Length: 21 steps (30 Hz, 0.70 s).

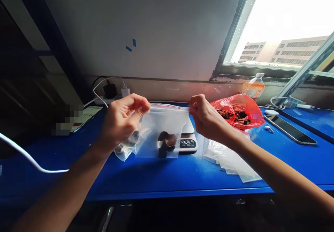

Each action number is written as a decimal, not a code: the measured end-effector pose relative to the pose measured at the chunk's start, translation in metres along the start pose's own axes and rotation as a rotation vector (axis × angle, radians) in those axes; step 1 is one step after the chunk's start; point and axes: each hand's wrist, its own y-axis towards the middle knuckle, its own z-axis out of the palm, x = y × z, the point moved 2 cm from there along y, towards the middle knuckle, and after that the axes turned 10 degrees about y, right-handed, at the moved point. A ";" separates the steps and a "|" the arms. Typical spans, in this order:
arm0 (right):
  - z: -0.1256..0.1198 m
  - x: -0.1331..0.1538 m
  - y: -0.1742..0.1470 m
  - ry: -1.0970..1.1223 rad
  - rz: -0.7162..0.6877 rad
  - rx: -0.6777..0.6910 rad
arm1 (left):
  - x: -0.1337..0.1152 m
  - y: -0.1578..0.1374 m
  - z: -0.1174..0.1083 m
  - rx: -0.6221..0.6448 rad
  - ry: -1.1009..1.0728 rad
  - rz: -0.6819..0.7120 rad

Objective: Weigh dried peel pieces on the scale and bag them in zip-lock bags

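Between my two hands hangs a clear zip bag (148, 141) with a red line along its top strip. Several dark brown dried pieces (167, 142) lie at its bottom. My left hand (125, 117) pinches the top left corner, and my right hand (202, 115) grips the top right corner with its fingers curled in. Behind the bag stands a small kitchen scale (188, 144), partly covered by it. Another filled clear bag (124, 150) rests on the table below my left hand.
The blue table (167, 179) carries a stack of clear bags (232, 159) by my right forearm. Farther back sit a red plastic bag (250, 111) of dark pieces and an orange drink bottle (254, 86). A phone (292, 130), earbud (268, 129) and white cable (33, 160) lie around.
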 end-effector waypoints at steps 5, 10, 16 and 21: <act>-0.075 -0.078 -0.033 -0.155 0.440 -0.247 | 0.022 0.015 -0.045 -0.400 -0.213 -0.144; -0.136 -0.154 -0.061 -0.370 0.585 -0.038 | 0.059 0.035 -0.044 -0.375 -0.007 -0.457; -0.116 -0.197 -0.048 -0.366 0.476 0.309 | 0.105 0.057 -0.036 -0.066 0.318 -0.470; -0.098 -0.202 -0.041 -0.275 0.392 0.426 | 0.096 0.053 -0.032 0.023 0.721 -0.249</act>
